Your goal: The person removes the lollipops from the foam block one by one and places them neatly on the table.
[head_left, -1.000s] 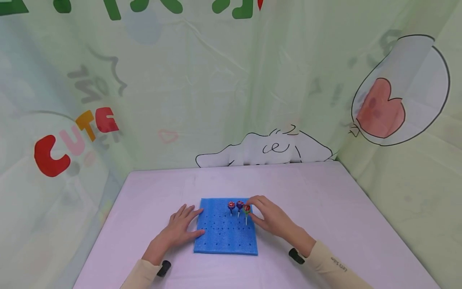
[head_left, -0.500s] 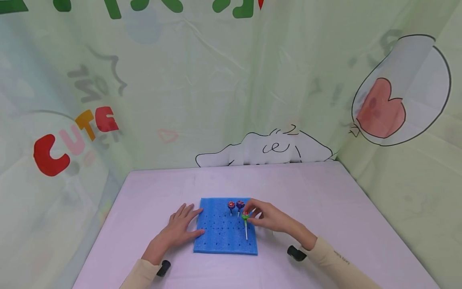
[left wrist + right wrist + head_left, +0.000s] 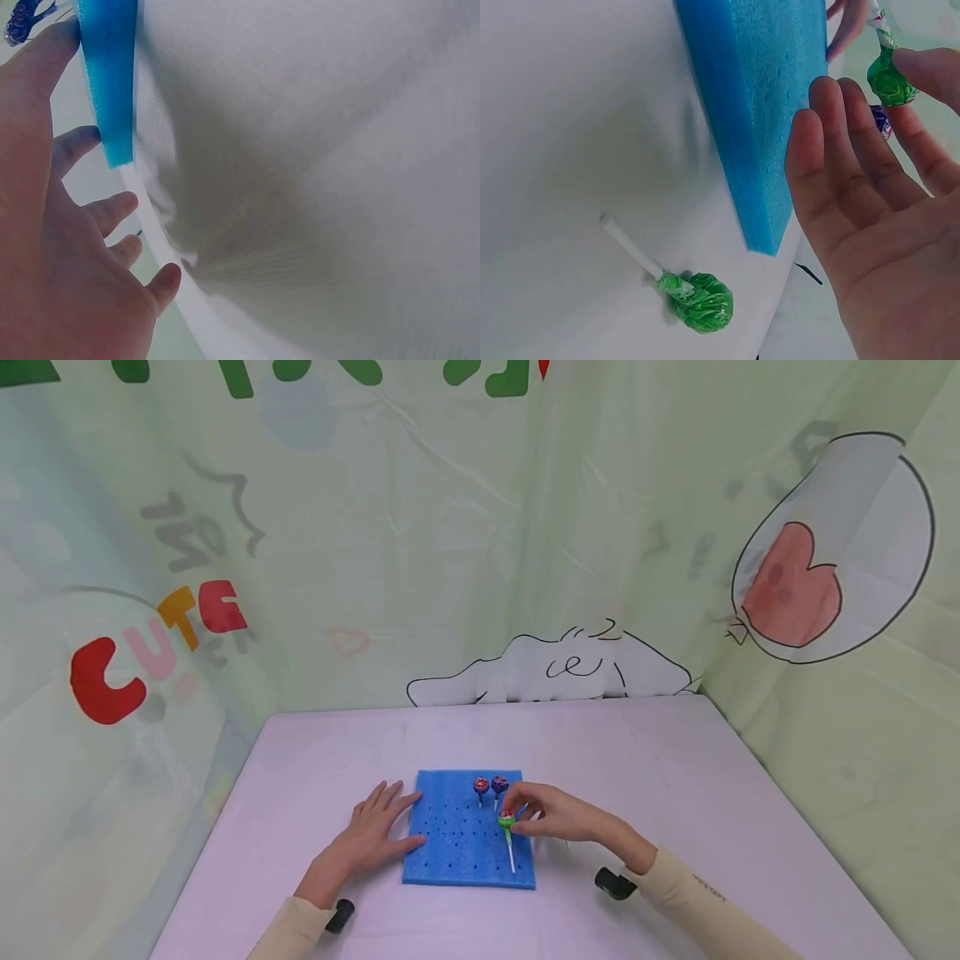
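Note:
My right hand (image 3: 558, 812) pinches a green-wrapped lollipop (image 3: 507, 821) by its candy head between thumb and index finger. Its white stick slants down over the right part of a blue foam board (image 3: 450, 852) dotted with holes; whether the tip touches the foam I cannot tell. Two lollipops in dark wrappers, one left (image 3: 481, 786) and one right (image 3: 499, 784), stand upright in the board's far part. With fingers spread, my left hand (image 3: 367, 839) touches the board's left edge. A second green lollipop (image 3: 701, 302) lies on the table beneath my right hand.
A pale table (image 3: 337, 743) bears the board. Printed curtains (image 3: 450, 543) hang behind and at both sides of it. Each wrist carries a small black device, such as the right one (image 3: 615, 884).
My right hand and the green lollipop have moved toward me and slightly left. More of its white stick shows than a second ago. My left hand stays put.

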Action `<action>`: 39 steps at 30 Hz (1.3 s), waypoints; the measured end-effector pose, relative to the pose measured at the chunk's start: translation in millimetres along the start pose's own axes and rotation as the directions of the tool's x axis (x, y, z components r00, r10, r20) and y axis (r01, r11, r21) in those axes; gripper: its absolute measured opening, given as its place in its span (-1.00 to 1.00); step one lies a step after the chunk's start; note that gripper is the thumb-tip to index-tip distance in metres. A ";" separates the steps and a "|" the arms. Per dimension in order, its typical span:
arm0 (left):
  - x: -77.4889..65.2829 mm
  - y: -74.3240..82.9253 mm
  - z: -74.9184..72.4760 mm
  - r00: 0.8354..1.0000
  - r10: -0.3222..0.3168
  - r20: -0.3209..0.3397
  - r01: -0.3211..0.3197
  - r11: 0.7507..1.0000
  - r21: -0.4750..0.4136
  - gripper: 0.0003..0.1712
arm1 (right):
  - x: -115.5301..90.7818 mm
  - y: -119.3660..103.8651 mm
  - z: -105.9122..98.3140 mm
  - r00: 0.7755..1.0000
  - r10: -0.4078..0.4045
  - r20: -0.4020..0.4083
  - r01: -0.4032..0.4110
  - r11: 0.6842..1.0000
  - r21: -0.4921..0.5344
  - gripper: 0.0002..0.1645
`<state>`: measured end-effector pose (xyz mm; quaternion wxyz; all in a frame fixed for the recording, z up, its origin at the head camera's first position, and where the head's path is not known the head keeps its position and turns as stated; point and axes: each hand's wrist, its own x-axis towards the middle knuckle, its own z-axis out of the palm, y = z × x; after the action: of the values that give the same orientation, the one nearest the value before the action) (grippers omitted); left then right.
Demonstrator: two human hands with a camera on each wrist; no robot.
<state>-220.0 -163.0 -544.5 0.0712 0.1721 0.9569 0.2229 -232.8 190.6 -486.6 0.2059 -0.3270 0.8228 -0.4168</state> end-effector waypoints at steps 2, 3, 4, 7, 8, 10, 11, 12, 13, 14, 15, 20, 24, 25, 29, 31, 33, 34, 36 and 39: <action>0.0 0.2 0.1 1.000 0.001 -0.002 -0.001 1.000 -0.004 -0.08 | -0.3 -0.4 -1.0 1.000 0.005 0.009 -0.005 1.000 0.000 -0.73; 0.1 0.2 0.2 1.000 0.000 -0.001 0.000 1.000 -0.003 -0.07 | -0.6 -0.6 -1.7 1.000 0.008 0.012 -0.008 1.000 -0.001 -0.73; 0.0 0.2 0.3 1.000 0.000 0.000 0.000 1.000 -0.003 -0.07 | -1.0 -1.2 -2.3 1.000 0.014 0.017 -0.014 1.000 -0.001 -0.73; -0.2 -0.2 0.9 1.000 -0.001 0.002 0.001 1.000 -0.002 -0.07 | -2.7 -1.5 -4.9 0.999 0.030 0.025 -0.029 1.000 -0.011 -0.72; -0.2 -0.5 1.0 1.000 -0.001 0.003 0.001 1.000 -0.001 -0.06 | -3.6 -1.3 -5.9 0.999 0.034 0.026 -0.034 0.999 -0.014 -0.72; -0.2 -0.5 1.1 1.000 0.000 0.000 0.000 1.000 -0.004 -0.06 | -5.7 -0.2 -8.2 0.999 0.045 0.028 -0.044 0.999 -0.022 -0.73; -0.1 -0.6 1.1 1.000 0.000 0.000 0.000 1.000 -0.004 -0.07 | -6.8 0.8 -9.5 0.998 0.049 0.026 -0.048 0.999 -0.026 -0.73; 0.0 -0.5 1.1 1.000 0.000 0.000 0.000 1.000 -0.004 -0.07 | -8.1 1.8 -10.8 0.998 0.051 0.025 -0.050 0.998 -0.026 -0.73; 0.2 -0.6 1.1 1.000 0.000 0.001 0.000 1.000 -0.004 -0.07 | -9.4 3.1 -12.0 0.998 0.051 0.022 -0.051 0.998 -0.029 -0.73; 0.4 -0.5 1.1 1.000 0.000 -0.001 0.000 1.000 -0.005 -0.07 | -10.7 4.5 -13.2 0.998 0.052 0.021 -0.051 0.998 -0.029 -0.73; 0.5 -0.4 1.0 1.000 -0.001 0.000 0.001 1.000 -0.005 -0.07 | -12.1 6.1 -14.2 0.998 0.053 0.020 -0.053 0.998 -0.029 -0.73; -0.3 0.8 0.1 1.000 -0.005 0.004 0.005 1.000 -0.007 -0.07 | -18.8 14.5 -18.9 0.997 0.073 0.025 -0.073 0.997 -0.010 -0.72; -1.4 1.5 -0.5 1.000 -0.004 0.005 0.004 1.000 -0.009 -0.07 | -24.7 18.5 -24.7 0.996 0.081 0.028 -0.081 0.997 -0.021 -0.73; -1.5 1.6 -0.6 1.000 -0.003 0.005 0.003 1.000 -0.009 -0.07 | -26.2 19.1 -26.7 0.996 0.082 0.028 -0.082 0.996 -0.028 -0.73; -1.2 1.4 -0.6 1.000 0.000 0.003 0.000 1.000 -0.007 -0.08 | -32.6 22.3 -35.6 0.997 0.073 0.029 -0.071 0.996 -0.061 -0.74; -0.9 1.1 -0.3 1.000 -0.001 0.004 0.001 1.000 -0.007 -0.08 | -35.5 25.6 -40.1 0.997 0.070 0.024 -0.068 0.995 -0.074 -0.74; -0.4 0.5 0.2 1.000 -0.001 0.003 0.001 1.000 -0.006 -0.07 | -38.2 28.0 -44.4 0.997 0.070 0.018 -0.068 0.995 -0.079 -0.74; -0.3 0.4 0.4 1.000 -0.001 0.002 0.001 1.000 -0.004 -0.07 | -39.5 29.3 -46.4 0.997 0.070 0.015 -0.069 0.994 -0.080 -0.75; 0.1 -0.1 0.9 1.000 0.000 0.001 0.000 1.000 -0.002 -0.07 | -42.1 31.2 -50.4 0.997 0.072 0.010 -0.071 0.994 -0.080 -0.75; 0.3 -0.3 1.2 1.000 0.000 -0.002 0.000 1.000 0.000 -0.07 | -45.2 34.9 -55.7 0.997 0.073 0.005 -0.072 0.995 -0.075 -0.74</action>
<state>-220.1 -162.7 -545.7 0.0705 0.1720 0.9569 0.2229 -248.0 268.6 -480.6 0.2115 -0.3060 0.8484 -0.3767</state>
